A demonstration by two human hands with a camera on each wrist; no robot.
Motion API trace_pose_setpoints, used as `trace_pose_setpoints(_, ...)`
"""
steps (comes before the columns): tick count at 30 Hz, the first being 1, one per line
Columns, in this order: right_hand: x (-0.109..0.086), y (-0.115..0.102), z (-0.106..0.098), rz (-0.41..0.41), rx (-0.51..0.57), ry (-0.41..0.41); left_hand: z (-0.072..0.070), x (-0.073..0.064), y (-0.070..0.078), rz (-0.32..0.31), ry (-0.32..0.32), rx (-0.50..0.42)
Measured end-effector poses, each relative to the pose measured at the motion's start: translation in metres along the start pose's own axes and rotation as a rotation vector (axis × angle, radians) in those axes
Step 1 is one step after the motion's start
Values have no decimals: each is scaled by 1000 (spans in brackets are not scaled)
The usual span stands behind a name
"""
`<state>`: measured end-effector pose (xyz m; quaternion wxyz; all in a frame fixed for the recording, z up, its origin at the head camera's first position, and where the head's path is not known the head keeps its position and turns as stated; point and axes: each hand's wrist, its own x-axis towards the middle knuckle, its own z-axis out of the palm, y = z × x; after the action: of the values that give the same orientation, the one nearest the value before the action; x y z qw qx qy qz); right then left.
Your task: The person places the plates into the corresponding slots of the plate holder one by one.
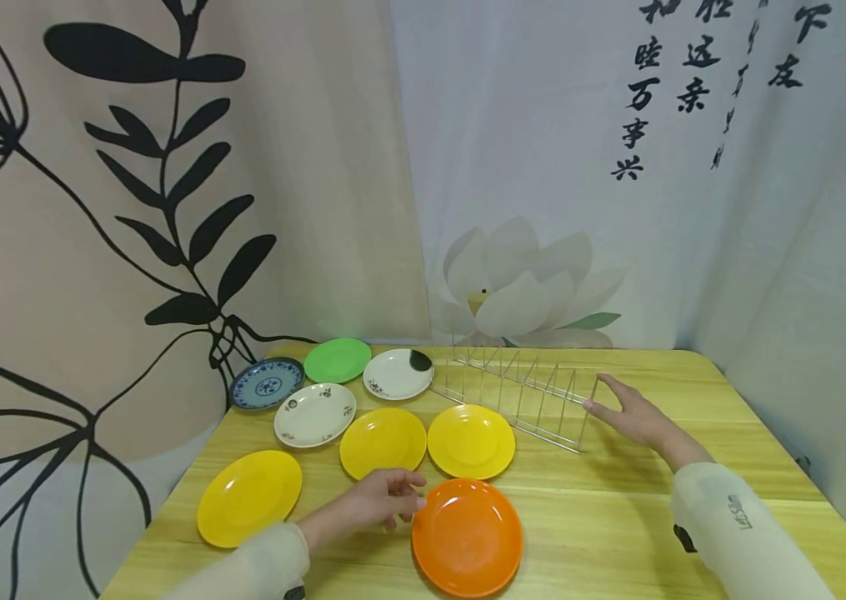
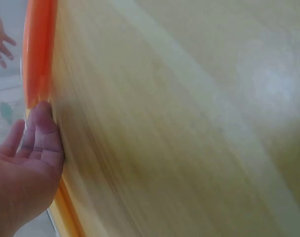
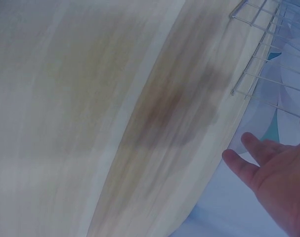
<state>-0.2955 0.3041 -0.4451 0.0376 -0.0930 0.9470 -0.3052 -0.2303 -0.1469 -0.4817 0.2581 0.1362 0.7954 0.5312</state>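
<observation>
An orange plate (image 1: 468,537) lies near the table's front edge. Beside its left rim is my left hand (image 1: 373,500), its fingers loosely bent and nothing gripped; in the left wrist view that hand (image 2: 31,163) has its fingertips right by the orange rim (image 2: 40,54). Whether they touch it I cannot tell. A wire plate rack (image 1: 520,387) stands at the back right. At its right end is my right hand (image 1: 633,417), fingers extended, the thumb at the end wire. The right wrist view shows the hand (image 3: 283,173) with spread fingers close to the rack (image 3: 258,54).
Yellow plates (image 1: 250,500), (image 1: 383,443), (image 1: 471,442) lie left of and behind the orange one. Farther back are a patterned white plate (image 1: 315,415), a white plate with a dark patch (image 1: 392,375), a blue plate (image 1: 267,383) and a green plate (image 1: 337,360). Curtains (image 1: 317,167) hang behind the table.
</observation>
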Motion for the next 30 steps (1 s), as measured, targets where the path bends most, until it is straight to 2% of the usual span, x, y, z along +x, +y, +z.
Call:
trace_pose_setpoints(5,0,0,0,-2,5,-2,3,2,-2,-14,14,5)
trace_pose_setpoints(20,0,1,0,-2,42,-22,10,11,-4,4,27,104)
trace_pose_setpoints(26,1,2,0,4,50,-40,14,13,-7,-33,59,35)
trace_pose_setpoints(30,1,2,1,29,49,-52,14,11,-6,-37,75,-12)
